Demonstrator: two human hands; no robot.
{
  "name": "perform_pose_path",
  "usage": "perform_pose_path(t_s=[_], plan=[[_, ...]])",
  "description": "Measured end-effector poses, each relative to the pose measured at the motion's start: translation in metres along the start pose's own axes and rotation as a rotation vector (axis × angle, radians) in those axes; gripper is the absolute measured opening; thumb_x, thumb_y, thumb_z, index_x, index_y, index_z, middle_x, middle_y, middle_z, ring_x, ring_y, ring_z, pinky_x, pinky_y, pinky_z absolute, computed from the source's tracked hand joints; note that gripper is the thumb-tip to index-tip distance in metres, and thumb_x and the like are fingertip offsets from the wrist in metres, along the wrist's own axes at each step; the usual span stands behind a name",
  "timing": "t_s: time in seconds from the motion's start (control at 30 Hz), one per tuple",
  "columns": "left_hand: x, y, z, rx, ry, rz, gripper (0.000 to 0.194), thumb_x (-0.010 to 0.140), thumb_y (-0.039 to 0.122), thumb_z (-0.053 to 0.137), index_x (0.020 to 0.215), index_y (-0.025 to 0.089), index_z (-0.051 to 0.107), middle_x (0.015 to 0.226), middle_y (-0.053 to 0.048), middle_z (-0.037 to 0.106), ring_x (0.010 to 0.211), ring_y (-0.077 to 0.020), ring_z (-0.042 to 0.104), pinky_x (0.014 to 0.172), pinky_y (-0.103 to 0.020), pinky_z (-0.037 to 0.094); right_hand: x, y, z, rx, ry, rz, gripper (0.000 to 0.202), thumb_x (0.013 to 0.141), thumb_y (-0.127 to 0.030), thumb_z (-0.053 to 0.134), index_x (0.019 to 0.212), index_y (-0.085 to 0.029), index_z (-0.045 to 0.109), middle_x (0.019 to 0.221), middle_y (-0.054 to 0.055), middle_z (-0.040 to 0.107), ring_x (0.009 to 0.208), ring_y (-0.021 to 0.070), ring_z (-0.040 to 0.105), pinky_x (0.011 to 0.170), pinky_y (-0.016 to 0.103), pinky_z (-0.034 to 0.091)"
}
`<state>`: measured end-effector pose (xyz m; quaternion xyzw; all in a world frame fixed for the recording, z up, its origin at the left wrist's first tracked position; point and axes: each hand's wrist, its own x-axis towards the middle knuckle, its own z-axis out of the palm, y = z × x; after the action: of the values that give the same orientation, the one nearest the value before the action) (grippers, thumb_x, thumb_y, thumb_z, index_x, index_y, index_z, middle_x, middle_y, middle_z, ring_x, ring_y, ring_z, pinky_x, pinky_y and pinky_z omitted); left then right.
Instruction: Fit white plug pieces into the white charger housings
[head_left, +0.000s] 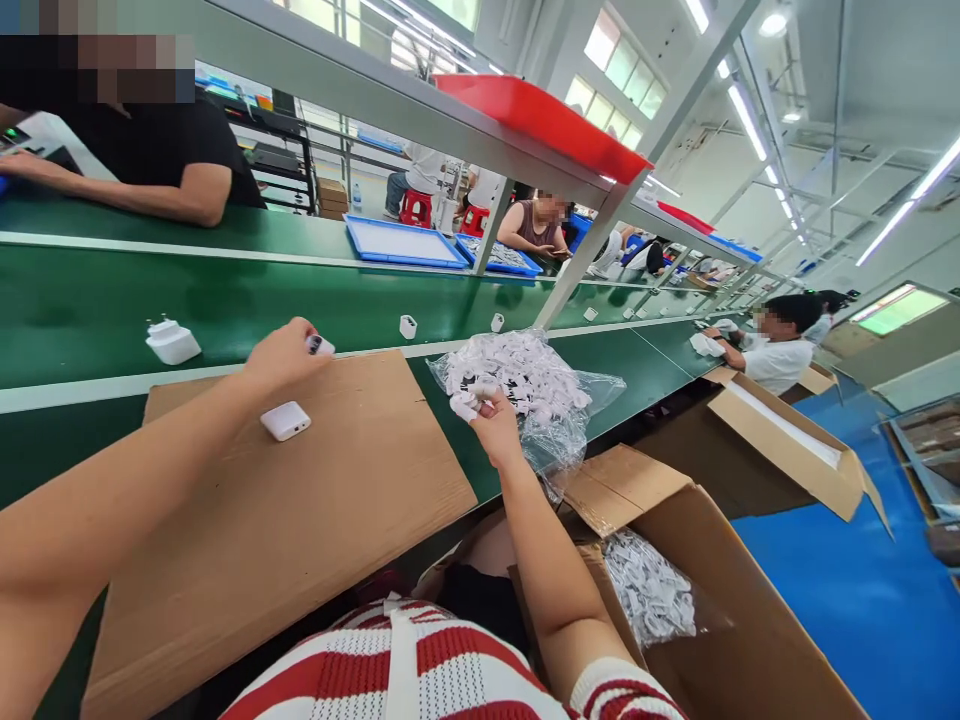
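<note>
My left hand (281, 352) reaches over the far edge of the cardboard sheet. Its fingers are closed on a small white charger housing (321, 346) with a dark opening at one end. A white charger block (286, 421) lies on the cardboard below that wrist. At the mouth of a clear plastic bag (551, 445), my right hand (495, 428) pinches a small white plastic part (464, 405). Many similar white parts (517, 372) are heaped in the bag, just beyond the fingers. The exact shape of the pinched part is hard to make out.
The cardboard sheet (352, 480) covers the near bench. Along the green conveyor belt (315, 305) sit a white plug charger (172, 342) and several charger pieces. An open carton (720, 600) holding another bag stands at right. Co-workers sit across and farther along.
</note>
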<state>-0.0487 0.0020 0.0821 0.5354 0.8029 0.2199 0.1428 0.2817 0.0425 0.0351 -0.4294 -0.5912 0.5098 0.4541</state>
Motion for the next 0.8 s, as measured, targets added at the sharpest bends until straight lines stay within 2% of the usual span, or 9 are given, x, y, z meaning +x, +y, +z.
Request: perform_pose_path(t_s=[0.07, 0.23, 0.27, 0.33, 0.4, 0.47, 0.57, 0.67, 0.8], plan=[[-0.027, 0.011, 0.012, 0.039, -0.004, -0.005, 0.038, 0.079, 0.036, 0.062, 0.112, 0.018, 0.058, 0.107, -0.012, 0.070, 0.094, -0.0288, 0.065, 0.078, -0.035, 0.049, 0.003, 0.003, 0.013, 0.197, -0.078, 0.095, 0.045, 0.058, -0.040, 0.088, 0.091, -0.023, 0.063, 0.096, 0.003, 0.074, 0.091, 0.0195, 0.070, 0.082, 0.034, 0.058], [-0.087, 0.025, 0.046, -0.072, -0.122, 0.200, 0.017, 0.073, 0.034, 0.060, 0.083, 0.022, 0.066, 0.093, -0.005, 0.074, 0.092, -0.0259, 0.068, 0.082, -0.033, 0.051, 0.002, 0.005, 0.044, 0.399, -0.181, 0.281, 0.047, 0.048, -0.042, 0.093, 0.085, -0.022, 0.070, 0.092, 0.004, 0.076, 0.078, 0.0159, 0.068, 0.070, 0.028, 0.055], [-0.094, 0.025, 0.051, -0.126, -0.143, 0.179, 0.020, 0.072, 0.038, 0.062, 0.083, 0.022, 0.066, 0.091, -0.006, 0.074, 0.089, -0.0261, 0.069, 0.081, -0.034, 0.052, 0.001, 0.005, 0.049, 0.404, -0.197, 0.297, 0.048, 0.047, -0.041, 0.093, 0.086, -0.021, 0.071, 0.093, 0.005, 0.077, 0.077, 0.0157, 0.068, 0.068, 0.028, 0.055], [-0.102, 0.021, 0.059, -0.325, -0.242, 0.093, 0.041, 0.066, 0.048, 0.071, 0.098, 0.022, 0.069, 0.090, -0.006, 0.075, 0.082, -0.0259, 0.070, 0.073, -0.035, 0.054, -0.003, 0.004, 0.058, 0.362, -0.226, 0.291, 0.048, 0.048, -0.040, 0.094, 0.087, -0.020, 0.074, 0.093, 0.005, 0.077, 0.076, 0.0157, 0.068, 0.068, 0.028, 0.054], [-0.105, 0.017, 0.065, -0.586, -0.379, 0.022, 0.069, 0.059, 0.054, 0.079, 0.118, 0.020, 0.066, 0.090, -0.007, 0.076, 0.078, -0.0250, 0.071, 0.068, -0.034, 0.055, -0.008, 0.005, 0.065, 0.281, -0.250, 0.238, 0.044, 0.051, -0.040, 0.093, 0.086, -0.020, 0.076, 0.090, 0.005, 0.077, 0.080, 0.0164, 0.068, 0.075, 0.029, 0.055], [-0.105, 0.013, 0.068, -0.733, -0.440, -0.006, 0.078, 0.059, 0.058, 0.080, 0.125, 0.020, 0.064, 0.087, -0.007, 0.077, 0.075, -0.0241, 0.072, 0.066, -0.034, 0.055, -0.012, 0.007, 0.070, 0.191, -0.269, 0.160, 0.039, 0.055, -0.040, 0.091, 0.085, -0.020, 0.076, 0.089, 0.004, 0.077, 0.085, 0.0181, 0.069, 0.083, 0.032, 0.056], [-0.104, 0.009, 0.072, -0.666, -0.354, 0.027, 0.070, 0.067, 0.062, 0.076, 0.122, 0.021, 0.069, 0.080, -0.005, 0.076, 0.067, -0.0224, 0.070, 0.064, -0.033, 0.054, -0.016, 0.010, 0.075, -0.006, -0.283, -0.009, 0.029, 0.071, -0.040, 0.082, 0.092, -0.021, 0.077, 0.096, 0.004, 0.076, 0.092, 0.0200, 0.068, 0.090, 0.035, 0.055], [-0.103, 0.006, 0.076, -0.590, -0.295, 0.109, 0.060, 0.072, 0.062, 0.072, 0.116, 0.021, 0.072, 0.072, -0.002, 0.074, 0.064, -0.0217, 0.068, 0.064, -0.032, 0.052, -0.018, 0.008, 0.079, -0.349, -0.320, -0.257, 0.020, 0.085, -0.027, 0.069, 0.103, -0.023, 0.077, 0.101, 0.005, 0.073, 0.099, 0.0211, 0.064, 0.092, 0.035, 0.051], [-0.104, 0.004, 0.082, -0.644, -0.241, 0.155, 0.055, 0.074, 0.063, 0.070, 0.108, 0.020, 0.071, 0.084, -0.003, 0.075, 0.066, -0.0191, 0.065, 0.065, -0.031, 0.053, -0.016, 0.001, 0.084, -0.774, -0.425, -0.484, 0.032, 0.085, -0.005, 0.056, 0.105, -0.021, 0.075, 0.095, 0.007, 0.067, 0.100, 0.0233, 0.055, 0.089, 0.035, 0.046]])
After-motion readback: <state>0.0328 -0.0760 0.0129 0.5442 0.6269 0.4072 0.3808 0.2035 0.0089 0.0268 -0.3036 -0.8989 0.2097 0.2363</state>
